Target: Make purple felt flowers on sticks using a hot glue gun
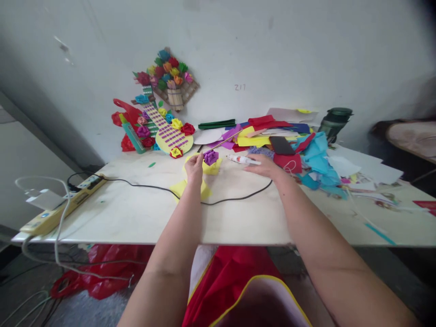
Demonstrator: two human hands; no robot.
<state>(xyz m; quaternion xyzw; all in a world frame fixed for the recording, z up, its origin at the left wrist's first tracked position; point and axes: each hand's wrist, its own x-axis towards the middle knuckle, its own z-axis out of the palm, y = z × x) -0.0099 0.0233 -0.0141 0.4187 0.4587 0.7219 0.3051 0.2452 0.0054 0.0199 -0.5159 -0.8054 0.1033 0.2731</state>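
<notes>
I have the left hand (194, 169) pinched on a purple crumpled-paper flower (211, 157), above folded yellow paper (213, 168) on the white bench (238, 222). The right hand (261, 166) is wrapped round a white plastic glue gun (241, 159) at the flower's three o'clock, nozzle apart from the petals. I judge the flower largely shaped. At ten o'clock, a pale yellow guitar-shaped craft piece (170, 136) is already edged with finished-looking blooms; coloured paper sheets (252, 141) at two o'clock look unworked.

As containers, I see a tan stick-walled pot (175, 98) at eleven o'clock, topped with multicoloured paper flowers; a dark green lidded bottle (332, 126) at two; a red plastic bag (127, 108) at ten. Contents of those last two I can't tell.
</notes>
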